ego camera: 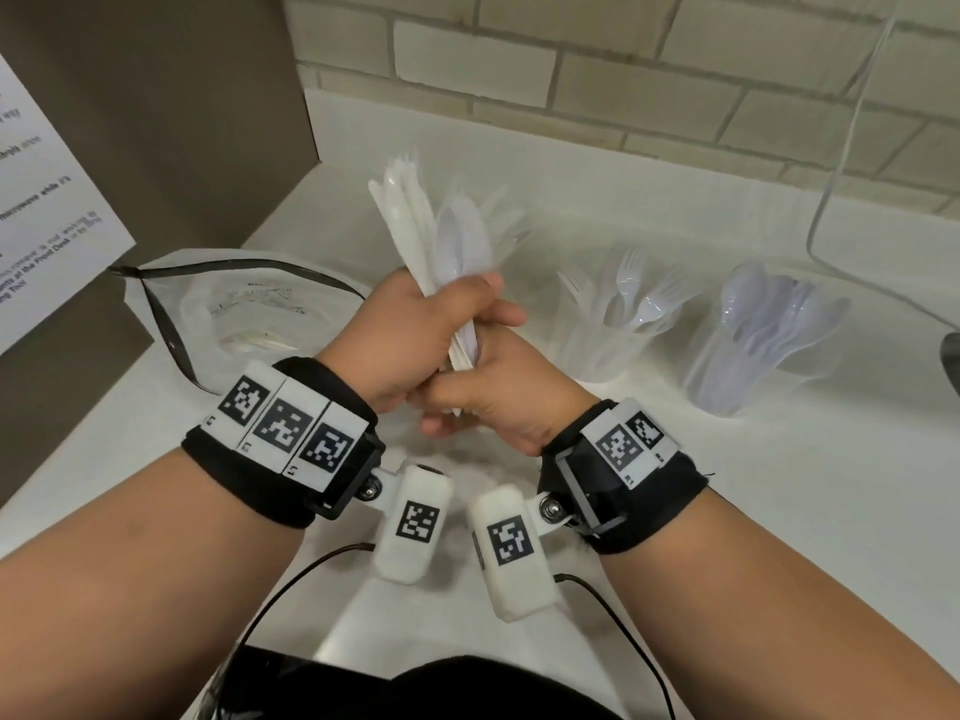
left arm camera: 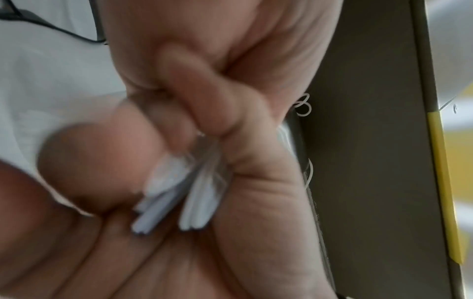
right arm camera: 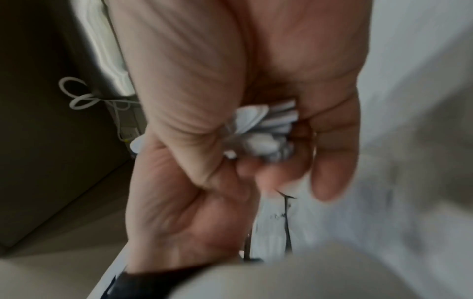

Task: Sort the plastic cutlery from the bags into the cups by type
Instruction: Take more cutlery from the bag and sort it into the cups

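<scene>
The person has a fat bundle (ego camera: 431, 236) of white cutlery stood upright above the counter (ego camera: 779, 485), and both hands are on it, each for its own reason as far as I can judge. The left hand (ego camera: 410, 330) is wrapped round the middle of the handles, fingers curled tight, so the lot stays together; knife blades and a spoon bowl or two fan out of the top, which suggests the pieces are still mixed. The right hand (ego camera: 498, 402) sits directly under the left, its fingers curled loosely about the handle ends, probably squaring them up or working one piece free; its exact hold is too blurred to call a firm grip. The fork cup (ego camera: 623, 324) stands just right of the bundle, already holding forks with tines up, and the spoon cup (ego camera: 763, 335) is farther right again, full of spoons. Another clear cup seems to stand behind the bundle, mostly hidden. The bag (ego camera: 244, 309) lies open left of the bundle, mouth toward the hands, with a few pieces still showing inside, so more sorting is left.
</scene>
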The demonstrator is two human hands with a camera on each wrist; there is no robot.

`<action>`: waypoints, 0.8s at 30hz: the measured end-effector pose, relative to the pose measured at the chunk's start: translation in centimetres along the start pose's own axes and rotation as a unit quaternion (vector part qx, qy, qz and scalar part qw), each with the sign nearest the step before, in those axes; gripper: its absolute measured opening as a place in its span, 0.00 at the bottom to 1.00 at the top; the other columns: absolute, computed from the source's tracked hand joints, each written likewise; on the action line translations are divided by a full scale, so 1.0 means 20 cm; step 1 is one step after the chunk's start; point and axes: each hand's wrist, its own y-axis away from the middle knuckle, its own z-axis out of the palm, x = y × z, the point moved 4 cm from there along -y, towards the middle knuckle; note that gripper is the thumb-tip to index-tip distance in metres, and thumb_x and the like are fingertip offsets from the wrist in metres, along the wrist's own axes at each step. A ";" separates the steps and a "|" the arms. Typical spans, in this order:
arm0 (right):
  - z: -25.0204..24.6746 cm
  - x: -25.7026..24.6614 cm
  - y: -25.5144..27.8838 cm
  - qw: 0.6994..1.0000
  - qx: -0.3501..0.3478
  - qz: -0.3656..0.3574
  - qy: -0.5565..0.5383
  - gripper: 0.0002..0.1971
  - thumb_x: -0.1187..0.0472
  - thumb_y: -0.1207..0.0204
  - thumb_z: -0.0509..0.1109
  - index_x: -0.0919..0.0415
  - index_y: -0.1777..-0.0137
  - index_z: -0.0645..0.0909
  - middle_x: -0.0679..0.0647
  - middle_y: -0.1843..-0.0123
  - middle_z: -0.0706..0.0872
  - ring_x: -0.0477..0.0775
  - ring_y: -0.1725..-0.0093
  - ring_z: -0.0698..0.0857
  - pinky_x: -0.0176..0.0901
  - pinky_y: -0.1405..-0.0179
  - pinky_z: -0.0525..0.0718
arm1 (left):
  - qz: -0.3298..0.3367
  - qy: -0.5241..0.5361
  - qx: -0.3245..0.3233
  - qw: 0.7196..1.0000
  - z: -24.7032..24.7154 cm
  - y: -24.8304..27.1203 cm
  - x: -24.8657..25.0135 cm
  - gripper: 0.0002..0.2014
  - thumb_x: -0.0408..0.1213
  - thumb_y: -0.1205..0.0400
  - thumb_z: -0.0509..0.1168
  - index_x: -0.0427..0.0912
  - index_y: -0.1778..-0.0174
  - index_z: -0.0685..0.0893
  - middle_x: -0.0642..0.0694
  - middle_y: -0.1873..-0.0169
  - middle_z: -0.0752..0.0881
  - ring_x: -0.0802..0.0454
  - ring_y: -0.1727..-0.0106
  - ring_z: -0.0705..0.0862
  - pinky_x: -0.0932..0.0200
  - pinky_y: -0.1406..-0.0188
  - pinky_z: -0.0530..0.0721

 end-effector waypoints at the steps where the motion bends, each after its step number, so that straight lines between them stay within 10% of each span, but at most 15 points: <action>1: 0.00 0.01 0.00 1.000 0.006 0.015 0.012 0.10 0.79 0.29 0.66 0.64 0.62 0.79 0.49 0.78 0.78 0.49 0.79 0.75 0.42 0.74 0.80 | 0.002 0.008 0.024 1.000 -0.01 -0.01 -0.01 0.10 0.40 0.19 0.67 0.36 0.57 0.86 0.44 0.60 0.93 0.48 0.58 0.91 0.52 0.56 0.87; 7: 0.02 0.06 0.05 0.990 -0.092 0.055 -0.088 0.08 0.72 0.31 0.67 0.63 0.67 0.72 0.51 0.81 0.70 0.48 0.82 0.71 0.40 0.77 0.77 | 0.006 0.095 -0.084 0.992 0.01 0.03 0.00 0.13 0.35 0.24 0.72 0.42 0.75 0.80 0.46 0.78 0.83 0.42 0.51 0.90 0.49 0.56 0.89; 11: -0.07 0.00 0.02 0.991 0.009 0.034 0.133 0.15 0.54 0.33 0.81 0.59 0.50 0.84 0.44 0.55 0.88 0.42 0.55 0.88 0.39 0.49 0.85 | -0.001 0.128 0.128 0.983 -0.08 -0.01 -0.04 0.16 0.36 0.20 0.69 0.42 0.74 0.76 0.48 0.83 0.76 0.48 0.71 0.87 0.50 0.62 0.88; 13: -0.13 -0.05 0.02 0.973 0.131 0.010 0.191 0.19 0.48 0.37 0.82 0.56 0.51 0.83 0.37 0.56 0.85 0.34 0.57 0.84 0.31 0.53 0.81 | -0.002 0.059 0.196 0.979 -0.13 -0.04 -0.06 0.12 0.35 0.22 0.69 0.41 0.70 0.77 0.50 0.83 0.76 0.51 0.79 0.81 0.56 0.71 0.85; 16: -0.19 -0.15 0.05 0.921 0.317 -0.120 0.191 0.15 0.52 0.35 0.81 0.53 0.58 0.76 0.44 0.64 0.78 0.43 0.64 0.78 0.34 0.61 0.79 | -0.046 -0.028 0.175 0.983 -0.15 -0.06 -0.10 0.06 0.34 0.24 0.71 0.37 0.59 0.80 0.47 0.78 0.79 0.52 0.82 0.79 0.57 0.76 0.84; 24: -0.18 -0.22 -0.02 0.920 0.279 -0.100 0.258 0.23 0.43 0.36 0.80 0.54 0.45 0.84 0.43 0.70 0.76 0.44 0.68 0.80 0.43 0.60 0.83 | -0.025 -0.210 0.089 0.973 -0.03 -0.04 -0.12 0.05 0.35 0.28 0.69 0.45 0.58 0.82 0.44 0.79 0.85 0.53 0.84 0.82 0.67 0.84 0.75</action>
